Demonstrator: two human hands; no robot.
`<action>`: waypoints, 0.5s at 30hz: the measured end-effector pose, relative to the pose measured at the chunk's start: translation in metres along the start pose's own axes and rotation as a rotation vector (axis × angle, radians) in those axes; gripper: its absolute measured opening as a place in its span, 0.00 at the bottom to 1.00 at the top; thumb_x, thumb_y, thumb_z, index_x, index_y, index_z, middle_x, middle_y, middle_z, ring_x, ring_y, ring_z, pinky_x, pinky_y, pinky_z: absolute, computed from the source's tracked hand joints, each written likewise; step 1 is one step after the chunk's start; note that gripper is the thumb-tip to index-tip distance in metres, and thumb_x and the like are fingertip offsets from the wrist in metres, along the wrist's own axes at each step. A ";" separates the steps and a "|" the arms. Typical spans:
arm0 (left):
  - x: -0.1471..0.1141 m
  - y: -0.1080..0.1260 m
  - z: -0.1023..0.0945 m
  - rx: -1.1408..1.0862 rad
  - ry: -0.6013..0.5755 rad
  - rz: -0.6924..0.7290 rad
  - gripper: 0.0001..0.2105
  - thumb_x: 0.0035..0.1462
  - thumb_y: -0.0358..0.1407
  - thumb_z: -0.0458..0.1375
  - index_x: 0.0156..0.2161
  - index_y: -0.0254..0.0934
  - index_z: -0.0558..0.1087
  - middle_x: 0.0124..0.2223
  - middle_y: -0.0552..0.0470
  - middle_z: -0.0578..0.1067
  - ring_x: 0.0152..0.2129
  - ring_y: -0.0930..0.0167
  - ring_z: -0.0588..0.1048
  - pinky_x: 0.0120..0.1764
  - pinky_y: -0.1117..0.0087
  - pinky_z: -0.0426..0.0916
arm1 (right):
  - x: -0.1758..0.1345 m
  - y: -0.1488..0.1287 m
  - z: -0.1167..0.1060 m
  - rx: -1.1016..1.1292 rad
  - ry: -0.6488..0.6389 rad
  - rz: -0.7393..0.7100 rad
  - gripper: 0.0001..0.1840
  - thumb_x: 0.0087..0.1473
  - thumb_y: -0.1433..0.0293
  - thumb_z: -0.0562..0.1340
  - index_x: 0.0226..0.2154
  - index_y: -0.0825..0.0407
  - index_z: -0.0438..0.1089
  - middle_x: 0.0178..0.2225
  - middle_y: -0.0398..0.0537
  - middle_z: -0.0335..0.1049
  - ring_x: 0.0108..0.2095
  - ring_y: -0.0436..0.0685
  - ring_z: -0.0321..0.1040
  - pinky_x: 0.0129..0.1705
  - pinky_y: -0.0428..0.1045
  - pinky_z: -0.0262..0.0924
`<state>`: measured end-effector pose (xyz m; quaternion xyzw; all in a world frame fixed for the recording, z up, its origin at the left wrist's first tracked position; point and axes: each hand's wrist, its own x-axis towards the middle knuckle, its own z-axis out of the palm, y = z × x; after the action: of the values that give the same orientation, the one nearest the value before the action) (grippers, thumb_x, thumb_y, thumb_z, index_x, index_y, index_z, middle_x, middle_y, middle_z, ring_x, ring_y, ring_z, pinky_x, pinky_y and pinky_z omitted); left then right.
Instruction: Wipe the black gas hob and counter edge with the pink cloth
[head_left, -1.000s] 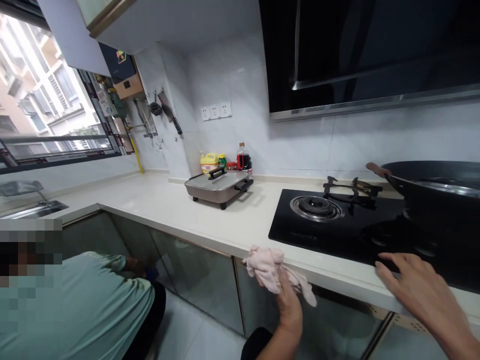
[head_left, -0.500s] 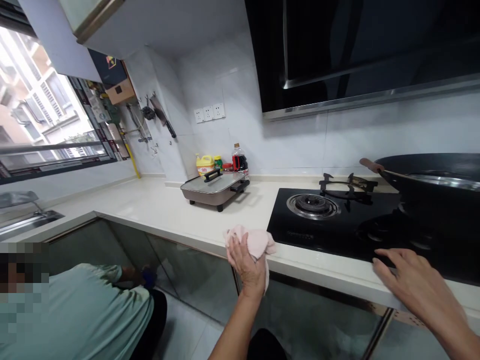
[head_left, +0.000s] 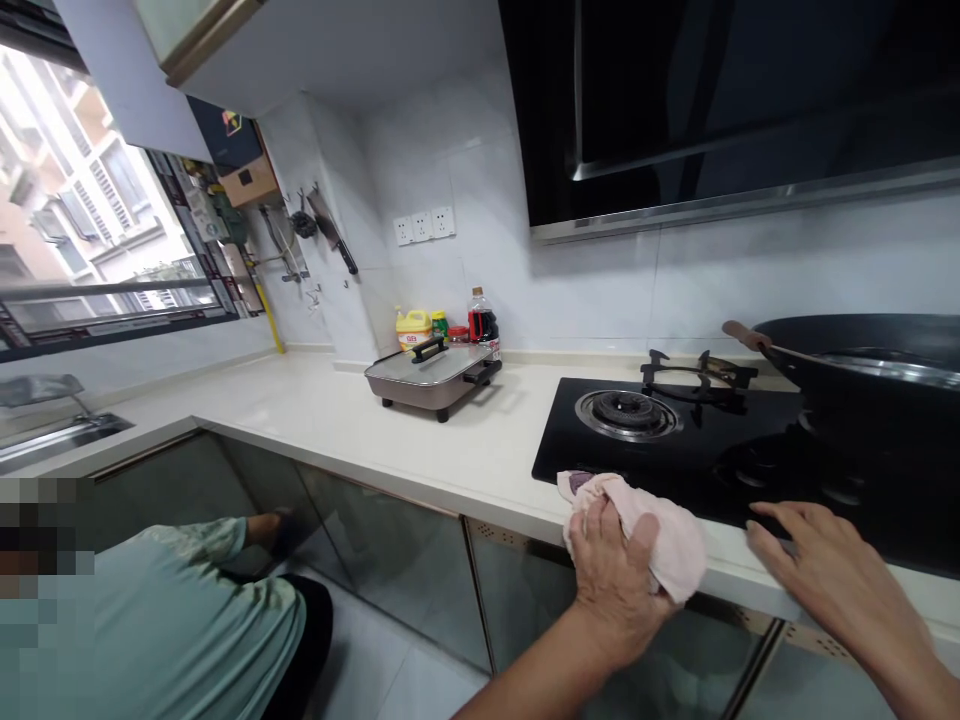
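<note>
A pale pink cloth [head_left: 667,540] is bunched under my left hand [head_left: 619,575], which presses it against the front edge of the white countertop [head_left: 480,470]. One corner of the cloth reaches the front rim of the black gas stove [head_left: 697,455]. My right hand [head_left: 832,560] rests at the counter's front edge beside the stove, its fingers apart and nothing in them. Part of the cloth is hidden behind the left hand.
An electric pan with a glass lid [head_left: 431,380] stands on the counter, bottles [head_left: 484,320] behind it. A wok [head_left: 870,350] sits on the stove's right, under the range hood [head_left: 720,110]. At lower left another person in a green shirt [head_left: 172,620] crouches by the cabinets.
My left hand has slid the cloth rightward along the counter edge, from left of the stove to in front of it. My right hand has hardly moved. The other person's arm has shifted slightly.
</note>
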<state>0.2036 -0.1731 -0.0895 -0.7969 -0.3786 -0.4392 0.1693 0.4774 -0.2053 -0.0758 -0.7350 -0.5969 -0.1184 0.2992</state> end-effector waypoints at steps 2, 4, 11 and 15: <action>0.003 -0.015 -0.007 -0.054 -0.116 0.062 0.34 0.50 0.51 0.68 0.62 0.46 0.70 0.61 0.36 0.70 0.57 0.50 0.70 0.54 0.48 0.67 | 0.000 0.000 0.000 -0.013 0.000 -0.005 0.34 0.62 0.48 0.47 0.51 0.51 0.76 0.52 0.60 0.72 0.51 0.73 0.69 0.51 0.64 0.64; 0.003 -0.036 -0.019 -0.083 -0.217 0.043 0.32 0.52 0.47 0.68 0.62 0.46 0.71 0.59 0.37 0.72 0.55 0.52 0.71 0.53 0.51 0.68 | 0.001 -0.003 -0.002 -0.033 -0.003 -0.014 0.34 0.62 0.50 0.46 0.51 0.51 0.76 0.52 0.59 0.72 0.51 0.72 0.69 0.51 0.63 0.64; 0.023 -0.115 -0.078 -0.037 -0.361 -0.338 0.24 0.60 0.40 0.61 0.61 0.42 0.72 0.58 0.40 0.75 0.58 0.54 0.71 0.60 0.51 0.64 | 0.002 -0.012 -0.007 -0.048 -0.006 -0.029 0.34 0.63 0.52 0.45 0.51 0.53 0.77 0.51 0.60 0.73 0.50 0.71 0.69 0.50 0.63 0.65; 0.058 -0.139 -0.094 -0.138 -0.485 -0.476 0.20 0.65 0.41 0.54 0.60 0.45 0.71 0.61 0.45 0.76 0.60 0.58 0.72 0.60 0.57 0.64 | 0.001 -0.015 -0.007 -0.060 0.012 -0.029 0.36 0.64 0.52 0.44 0.52 0.56 0.77 0.51 0.62 0.72 0.49 0.71 0.69 0.50 0.64 0.65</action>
<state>0.0644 -0.1128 0.0019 -0.7769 -0.5525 -0.2890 -0.0873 0.4648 -0.2065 -0.0652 -0.7343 -0.6018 -0.1451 0.2786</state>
